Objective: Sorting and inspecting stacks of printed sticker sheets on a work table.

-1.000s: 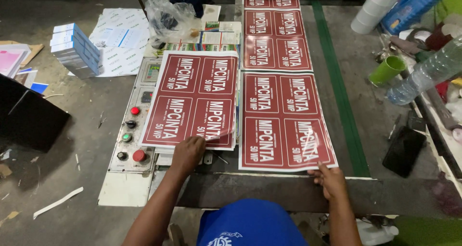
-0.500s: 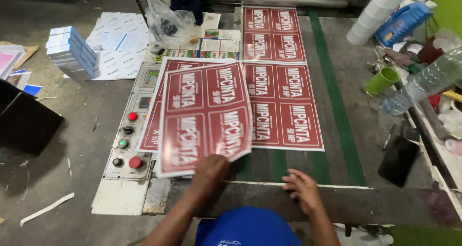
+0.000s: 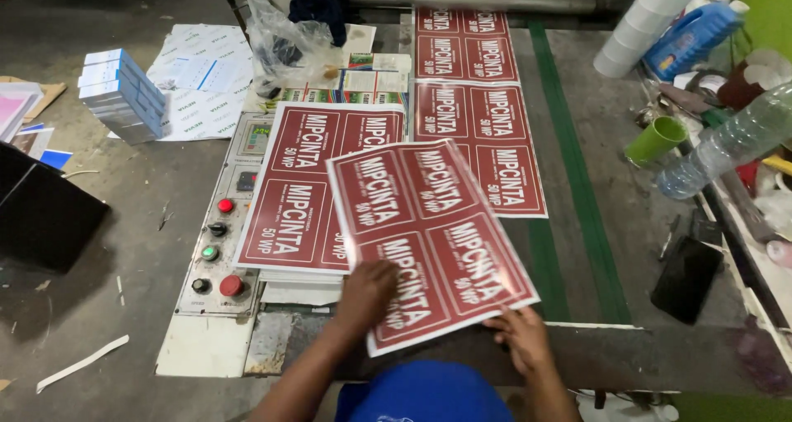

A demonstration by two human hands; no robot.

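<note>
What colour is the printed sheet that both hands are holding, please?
The printed sheet is dark red with white lettering, seen in the head view.

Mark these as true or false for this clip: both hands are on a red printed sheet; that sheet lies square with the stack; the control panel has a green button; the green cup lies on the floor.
1. Both the left hand and the right hand touch the red printed sheet. True.
2. That sheet lies square with the stack. False: it is turned at an angle and overlaps the stack's right side.
3. The control panel has a green button. True.
4. The green cup lies on the floor. False: it is on the machine table, near a clear plastic bottle.
</note>
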